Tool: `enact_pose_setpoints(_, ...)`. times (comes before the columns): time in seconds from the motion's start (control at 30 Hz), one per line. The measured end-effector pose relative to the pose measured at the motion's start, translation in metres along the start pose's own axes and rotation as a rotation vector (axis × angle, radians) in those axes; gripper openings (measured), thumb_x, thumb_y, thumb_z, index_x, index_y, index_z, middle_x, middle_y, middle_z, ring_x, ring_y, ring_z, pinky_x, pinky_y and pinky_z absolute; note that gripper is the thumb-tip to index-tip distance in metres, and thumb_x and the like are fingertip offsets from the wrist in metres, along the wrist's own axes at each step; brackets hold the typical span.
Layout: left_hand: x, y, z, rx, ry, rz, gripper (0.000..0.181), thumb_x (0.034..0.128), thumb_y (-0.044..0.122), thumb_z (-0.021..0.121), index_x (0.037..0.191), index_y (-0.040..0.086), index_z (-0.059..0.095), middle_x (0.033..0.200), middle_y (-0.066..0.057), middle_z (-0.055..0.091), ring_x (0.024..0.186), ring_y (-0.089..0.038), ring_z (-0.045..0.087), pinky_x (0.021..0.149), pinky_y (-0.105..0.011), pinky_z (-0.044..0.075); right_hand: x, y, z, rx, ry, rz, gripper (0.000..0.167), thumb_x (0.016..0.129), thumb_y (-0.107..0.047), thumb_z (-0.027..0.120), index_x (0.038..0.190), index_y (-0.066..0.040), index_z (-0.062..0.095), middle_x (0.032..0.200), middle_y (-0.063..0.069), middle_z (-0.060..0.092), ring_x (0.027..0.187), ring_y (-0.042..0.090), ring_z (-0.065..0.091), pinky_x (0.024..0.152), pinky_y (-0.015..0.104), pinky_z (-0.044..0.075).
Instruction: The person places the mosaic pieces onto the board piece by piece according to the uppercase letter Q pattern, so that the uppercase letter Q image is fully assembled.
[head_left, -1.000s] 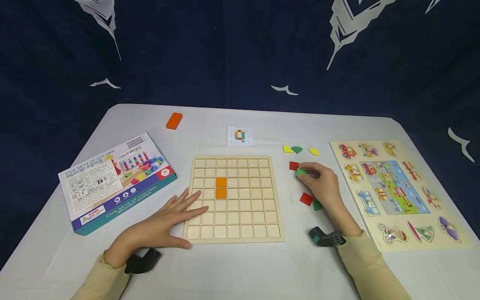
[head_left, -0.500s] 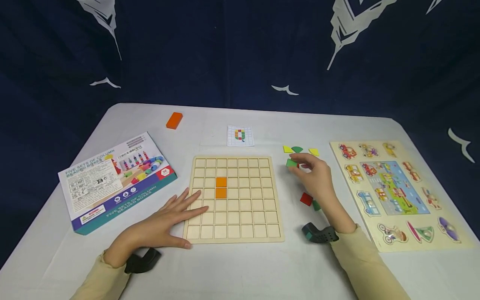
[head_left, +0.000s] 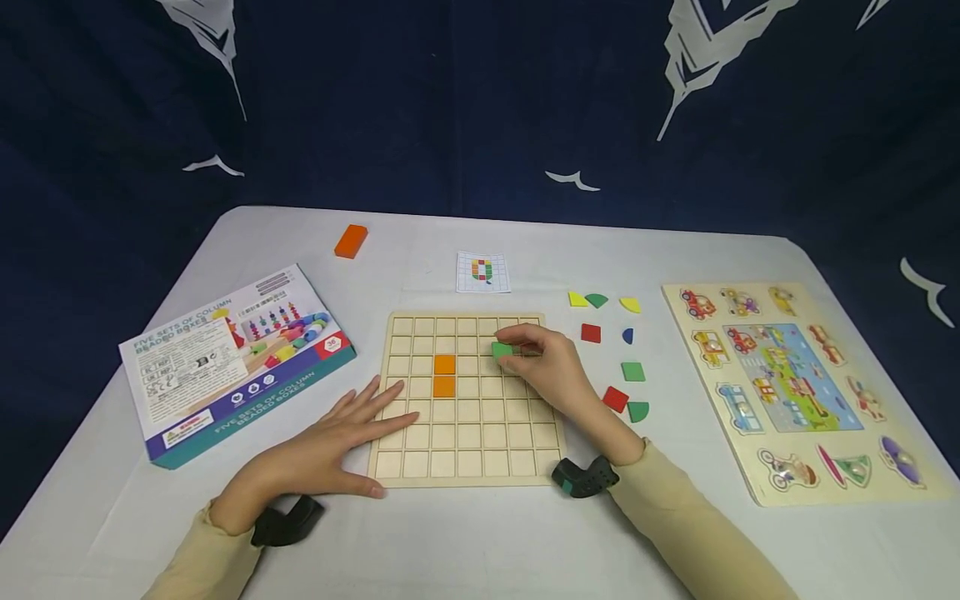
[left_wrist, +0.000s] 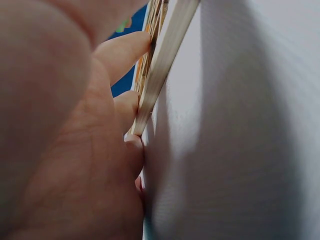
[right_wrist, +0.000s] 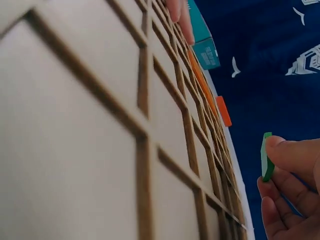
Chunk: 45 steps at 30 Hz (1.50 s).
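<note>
My right hand (head_left: 551, 367) pinches a green square tile (head_left: 501, 350) between thumb and fingertips, above the right part of a wooden grid board (head_left: 468, 482). In the right wrist view the green tile (right_wrist: 266, 157) is seen edge-on, raised off the board. Two orange square tiles (head_left: 444, 375) sit one below the other in the board's cells, left of centre. My left hand (head_left: 330, 446) rests with spread, straight fingers on the board's left edge. From the left wrist, those fingers (left_wrist: 127, 55) touch the board's side (left_wrist: 170, 55).
Right of the board lie red tiles (head_left: 591, 333), green pieces (head_left: 633, 372), yellow pieces (head_left: 630, 305) and a blue piece (head_left: 627, 336). A pattern card (head_left: 483, 273) and an orange block (head_left: 351, 242) lie behind. A box (head_left: 240, 367) stands left, a picture puzzle (head_left: 798, 392) right.
My right hand has carried the green tile leftward from the loose pieces to above the board. The blue piece and another green tile have come into sight. My left hand has stayed put.
</note>
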<state>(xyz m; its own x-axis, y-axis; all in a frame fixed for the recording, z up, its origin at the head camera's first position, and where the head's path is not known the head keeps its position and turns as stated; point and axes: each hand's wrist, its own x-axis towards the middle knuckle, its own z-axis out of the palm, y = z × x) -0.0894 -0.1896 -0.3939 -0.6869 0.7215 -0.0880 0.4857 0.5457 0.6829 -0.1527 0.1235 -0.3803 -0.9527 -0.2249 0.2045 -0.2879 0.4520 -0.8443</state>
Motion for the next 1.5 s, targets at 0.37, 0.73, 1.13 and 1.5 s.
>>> enact_pose_setpoints(0.37, 0.001, 0.002, 0.000, -0.015, 0.007, -0.011, 0.082, 0.0717, 0.035, 0.080, 0.143, 0.024, 0.041, 0.155, -0.005, 0.011, 0.139, -0.032, -0.004, 0.106, -0.058, -0.002, 0.003, 0.006, 0.013, -0.048, -0.062, 0.010, 0.027, 0.077, -0.003, 0.076, 0.103, -0.005, 0.069, 0.098, 0.002, 0.068, 0.091, 0.016, 0.062, 0.082, 0.031, 0.049)
enact_pose_setpoints(0.73, 0.001, 0.002, -0.001, 0.005, -0.002, -0.009, 0.082, 0.0717, 0.037, 0.079, 0.143, 0.024, 0.041, 0.155, -0.005, 0.010, 0.139, -0.032, -0.005, 0.106, -0.057, -0.001, 0.004, 0.008, 0.019, -0.121, -0.063, -0.068, 0.026, 0.074, 0.002, 0.076, 0.099, -0.005, 0.070, 0.102, 0.003, 0.066, 0.098, 0.015, 0.059, 0.086, 0.028, 0.046)
enact_pose_setpoints(1.13, 0.000, 0.003, -0.001, 0.002, -0.002, -0.003, 0.082, 0.0723, 0.036, 0.079, 0.143, 0.023, 0.041, 0.155, -0.006, 0.010, 0.139, -0.033, -0.004, 0.106, -0.057, -0.002, 0.001, -0.001, 0.011, -0.124, -0.049, -0.053, 0.027, 0.077, -0.002, 0.075, 0.103, -0.004, 0.069, 0.100, 0.005, 0.068, 0.094, 0.018, 0.061, 0.083, 0.032, 0.048)
enact_pose_setpoints(1.5, 0.001, 0.002, 0.000, -0.003, -0.002, -0.002, 0.083, 0.0721, 0.035, 0.080, 0.144, 0.024, 0.040, 0.156, -0.005, 0.009, 0.139, -0.032, -0.005, 0.106, -0.057, -0.002, -0.035, 0.014, -0.072, -0.213, 0.166, -0.002, 0.026, 0.083, -0.004, 0.070, 0.109, -0.005, 0.068, 0.105, 0.006, 0.068, 0.100, 0.020, 0.058, 0.087, 0.036, 0.044)
